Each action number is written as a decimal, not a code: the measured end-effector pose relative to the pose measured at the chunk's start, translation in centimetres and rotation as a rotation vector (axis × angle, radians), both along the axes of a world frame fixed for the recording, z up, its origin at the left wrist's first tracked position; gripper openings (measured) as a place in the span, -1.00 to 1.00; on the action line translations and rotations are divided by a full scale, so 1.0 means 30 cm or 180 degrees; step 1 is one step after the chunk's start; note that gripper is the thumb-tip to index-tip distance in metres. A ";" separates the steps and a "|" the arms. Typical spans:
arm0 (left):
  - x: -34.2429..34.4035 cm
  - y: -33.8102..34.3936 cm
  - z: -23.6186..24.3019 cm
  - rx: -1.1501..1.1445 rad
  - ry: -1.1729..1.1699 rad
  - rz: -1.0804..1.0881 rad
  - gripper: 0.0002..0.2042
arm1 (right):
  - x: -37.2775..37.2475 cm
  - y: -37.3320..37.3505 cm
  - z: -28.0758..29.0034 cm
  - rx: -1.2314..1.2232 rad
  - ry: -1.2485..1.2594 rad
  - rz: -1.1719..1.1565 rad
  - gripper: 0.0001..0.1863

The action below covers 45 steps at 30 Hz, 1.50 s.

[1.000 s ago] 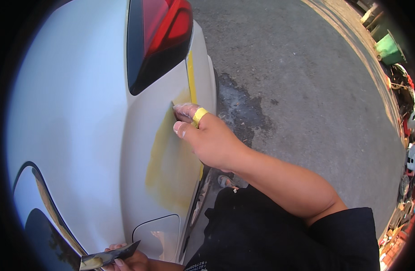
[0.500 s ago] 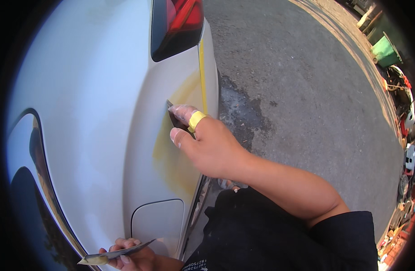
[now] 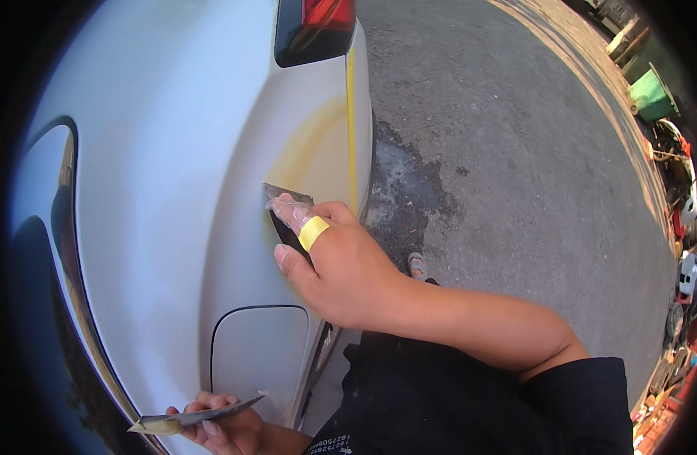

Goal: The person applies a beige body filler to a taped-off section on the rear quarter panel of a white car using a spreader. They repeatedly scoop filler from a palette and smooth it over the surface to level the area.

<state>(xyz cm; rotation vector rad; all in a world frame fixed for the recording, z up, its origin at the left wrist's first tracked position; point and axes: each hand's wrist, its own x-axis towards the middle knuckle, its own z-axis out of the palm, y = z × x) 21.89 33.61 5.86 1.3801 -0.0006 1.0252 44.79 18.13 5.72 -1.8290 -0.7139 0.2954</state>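
Bodywork of a white car point(image 3: 159, 189) fills the left half of the view, its rear quarter panel the landmark for everything else: a red tail lamp point(image 3: 318, 23) sits at the panel's top, a fuel-filler flap point(image 3: 261, 356) low on it, and grey asphalt point(image 3: 515, 152) stretches away to its right. A patch of yellow filler point(image 3: 306, 155) stains the panel just below the lamp, with a strip of yellow tape point(image 3: 351, 129) running down the panel's rear edge. The right hand point(image 3: 337, 265), one finger banded in yellow, grips a thin metal spreader point(image 3: 286, 205) and presses its blade flat against the panel at the lower edge of the filler patch. The left hand point(image 3: 227, 425), below the fuel flap, is closed on a flat board point(image 3: 193, 415) smeared with filler, held clear of the panel. Against the frames of a second and half a second ago, the spreader has travelled down the panel, away from the lamp and closer to the fuel flap, leaving more bare filler above it; the left hand and its board have risen further into view.
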 end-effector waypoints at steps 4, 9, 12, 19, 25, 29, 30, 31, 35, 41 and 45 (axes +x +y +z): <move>-0.026 -0.002 -0.002 -0.0044 0.0054 0.0012 -0.49 | -0.044 0.014 -0.028 0.0144 -0.0388 -0.0081 -0.50; -0.047 -0.005 -0.018 -0.0190 0.0076 -0.0024 -0.50 | -0.086 -0.005 -0.040 0.0064 -0.0535 0.0034 -0.50; -0.027 -0.029 -0.010 -0.0258 0.0033 0.0038 -0.49 | -0.113 -0.032 -0.044 -0.0017 -0.0495 0.0314 -0.49; 0.120 -0.213 0.051 -0.1094 0.0567 0.0647 -0.38 | -0.120 -0.223 0.031 0.1354 -0.0343 0.1079 -0.45; 0.233 -0.323 0.105 -0.1023 0.0764 0.0088 -0.48 | -0.104 -0.265 -0.002 0.2029 -0.0302 0.1896 -0.45; 0.237 -0.325 0.123 -0.0855 0.0580 0.0064 -0.51 | -0.035 -0.304 -0.115 0.1279 -0.0956 0.1610 -0.37; 0.230 -0.317 0.116 -0.0714 0.0470 0.0158 -0.51 | -0.016 -0.298 -0.133 0.1132 -0.1021 0.1409 -0.35; 0.226 -0.312 0.115 -0.0574 0.0361 0.0246 -0.52 | 0.006 -0.291 -0.148 0.0982 -0.1081 0.1204 -0.33; 0.191 -0.272 0.111 -0.0415 0.0361 0.0464 -0.53 | 0.159 -0.237 -0.183 0.0161 -0.0865 0.0112 -0.44; 0.190 -0.281 0.107 -0.0575 0.0600 0.1095 -0.42 | 0.336 -0.152 -0.185 -0.0090 -0.0854 -0.0286 -0.44; 0.189 -0.278 0.108 -0.0679 0.0723 0.1281 -0.39 | 0.325 -0.087 -0.176 -0.0041 -0.1148 -0.0332 -0.45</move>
